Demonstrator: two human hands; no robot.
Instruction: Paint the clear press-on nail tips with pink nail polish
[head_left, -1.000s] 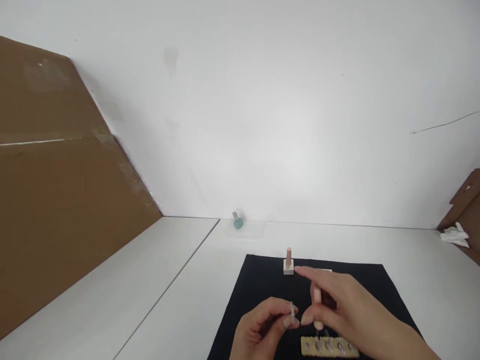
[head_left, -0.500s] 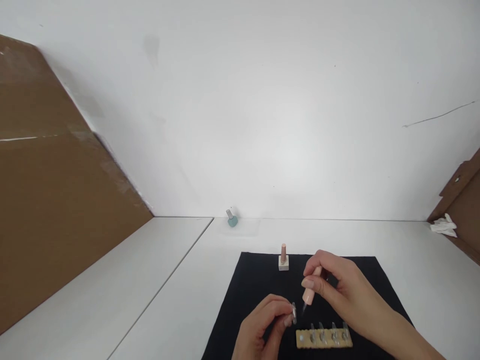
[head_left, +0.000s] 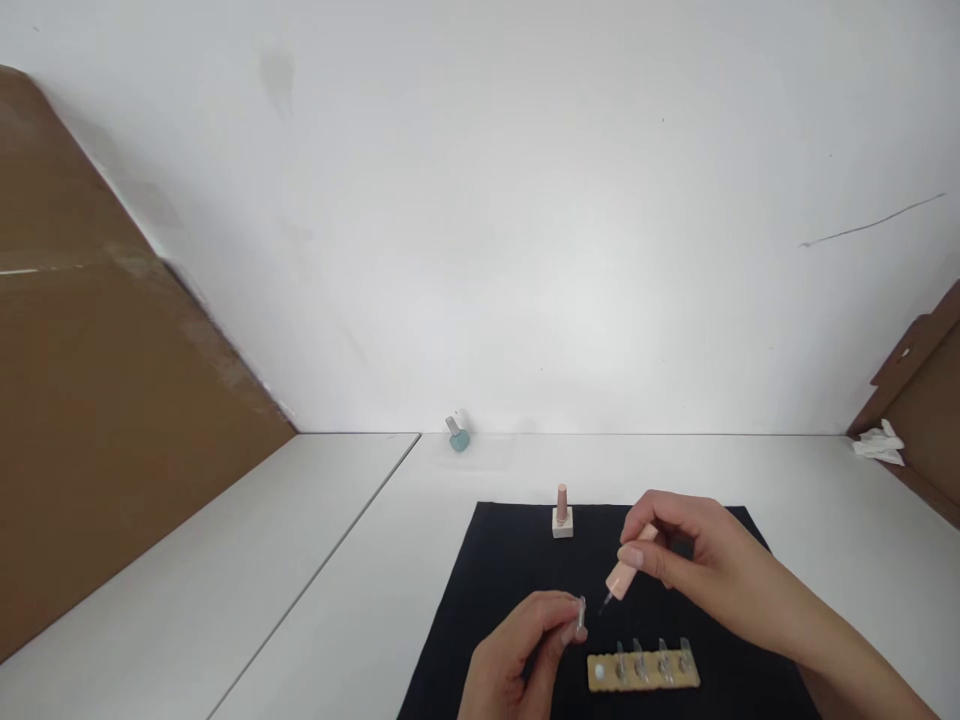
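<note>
A small clear false nail tip (head_left: 581,613) is pinched between the thumb and fingers of my left hand (head_left: 523,650), above the black mat. In my right hand (head_left: 679,545) is a pale pink nail polish brush (head_left: 622,579), held by its cap, its bristles pointing down and left. The bristle tip is close to the nail tip, with a small gap between them. Below them on the mat lies a tan stand (head_left: 643,671) with several clear nail tips standing upright in it and a whitish dot at its left end.
On the black mat (head_left: 517,560) a pink-capped nail polish bottle (head_left: 562,512) stands at the back edge. Further back, a teal polish bottle (head_left: 458,438) leans over near the wall. Brown cardboard (head_left: 135,380) rises at the left. Crumpled white tissue (head_left: 880,443) lies far right.
My right hand has shifted a little up and right, and the brush now tilts more sideways. My left hand still holds the nail tip. The whole view has shifted slightly.
</note>
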